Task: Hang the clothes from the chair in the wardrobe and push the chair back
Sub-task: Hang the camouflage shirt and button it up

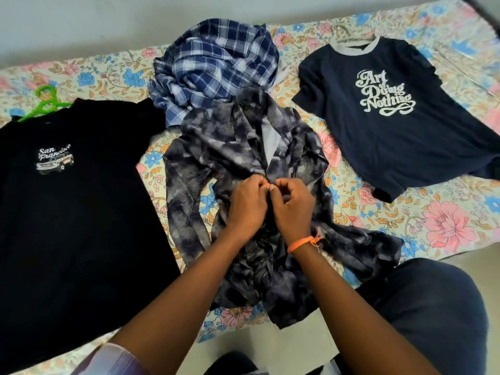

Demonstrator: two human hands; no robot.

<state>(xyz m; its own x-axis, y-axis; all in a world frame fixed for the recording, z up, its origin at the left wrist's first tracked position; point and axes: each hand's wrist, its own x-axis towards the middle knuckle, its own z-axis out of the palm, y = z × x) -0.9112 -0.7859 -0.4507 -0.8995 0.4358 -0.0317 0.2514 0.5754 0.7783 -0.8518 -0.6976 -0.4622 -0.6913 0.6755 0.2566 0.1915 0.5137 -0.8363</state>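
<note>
A grey and navy tie-dye shirt [230, 147] lies spread in the middle of the bed. My left hand [247, 205] and my right hand [290, 204] meet at its front placket, each pinching the fabric edge with curled fingers. A crumpled blue plaid shirt [216, 66] lies just behind it. To the left lies a black T-shirt [67, 212] on a green hanger [47, 100]. At the right, a navy T-shirt [392, 125] with white lettering lies on a pale hanger [342, 33].
The bed carries a floral sheet [446, 226]. A light wall runs along the bed's far side. My knee in dark trousers [433, 307] is at the lower right beside the bed's near edge. No chair or wardrobe is in view.
</note>
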